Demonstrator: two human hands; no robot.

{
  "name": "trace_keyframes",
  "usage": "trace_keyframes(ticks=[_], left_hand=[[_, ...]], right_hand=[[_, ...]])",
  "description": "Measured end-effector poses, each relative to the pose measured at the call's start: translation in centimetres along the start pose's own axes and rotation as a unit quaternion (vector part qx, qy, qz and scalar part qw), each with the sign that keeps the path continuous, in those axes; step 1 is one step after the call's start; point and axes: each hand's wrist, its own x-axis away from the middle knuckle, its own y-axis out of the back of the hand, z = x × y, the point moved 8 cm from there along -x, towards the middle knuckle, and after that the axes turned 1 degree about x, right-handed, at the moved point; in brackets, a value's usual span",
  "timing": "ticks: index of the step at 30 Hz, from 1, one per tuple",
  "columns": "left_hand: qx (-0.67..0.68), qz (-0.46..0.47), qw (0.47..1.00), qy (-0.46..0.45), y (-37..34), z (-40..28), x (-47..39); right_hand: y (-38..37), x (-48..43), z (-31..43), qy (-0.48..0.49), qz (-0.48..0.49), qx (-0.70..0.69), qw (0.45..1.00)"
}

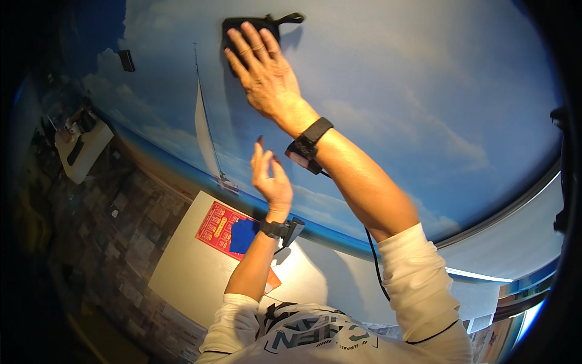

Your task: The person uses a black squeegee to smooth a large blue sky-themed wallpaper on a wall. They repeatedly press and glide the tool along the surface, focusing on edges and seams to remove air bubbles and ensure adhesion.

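Observation:
My right hand (pixel 268 77) lies flat, fingers a little spread, over a black fabric pouch (pixel 273 27) and presses it against the wall mural (pixel 386 91). A short black strap loop sticks out from the pouch's upper right corner. Most of the pouch is hidden under the palm and fingers. Lower down, my left hand (pixel 273 182) is raised before the mural with nothing in it, its fingers loosely bent and apart. Beneath my left wrist, a blue cloth (pixel 243 234) lies on a red printed sheet (pixel 213 227) bearing writing.
The red sheet rests on a white table (pixel 182 264) along the wall. An orange item (pixel 273 282) is partly behind my left forearm. A small black box (pixel 127 61) sits on the mural. At far left stands another table (pixel 91 154) with objects. A black cable (pixel 375 259) hangs by my right arm.

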Motion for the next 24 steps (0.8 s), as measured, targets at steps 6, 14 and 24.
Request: trace_keyframes(ticks=[6,14,24], left_hand=[[0.158,-0.116,0.963,0.187,3.4,3.6,0.6],[0.025,0.094,0.97,0.221,-0.2,2.4,7.6],[-0.035,0.203,0.969,-0.132,-4.6,-11.5,1.6]], right_hand=[[-3.8,6.3,7.0,0.128,0.13,-0.041,0.982],[-5.4,22.2,11.8,0.175,0.204,-0.119,0.956],[1.7,10.4,-3.5,-0.041,-0.005,-0.184,0.982]])
